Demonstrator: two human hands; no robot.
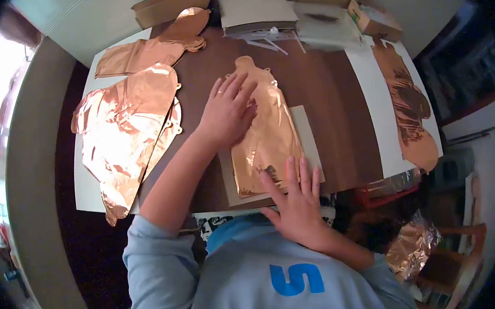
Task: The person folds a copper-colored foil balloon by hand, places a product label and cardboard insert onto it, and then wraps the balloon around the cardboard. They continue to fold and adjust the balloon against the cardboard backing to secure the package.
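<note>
A flat copper-coloured foil piece (272, 129) lies on a pale sheet (309, 131) at the middle of the brown table. My left hand (229, 110) rests on its upper left part, fingers spread and pointing up and right. Across its lower right corner lies my right hand (299, 203), palm down with the fingers apart. Neither hand grips anything. The foil's narrow rounded end points away from me, and its lower edge is near the table's front edge.
More foil pieces (123, 118) are stacked at the left, with others (150, 51) behind them. Another foil piece (405, 102) lies at the right. A white box (258, 9), white strips (273, 40) and a small carton (374, 21) stand or lie at the back.
</note>
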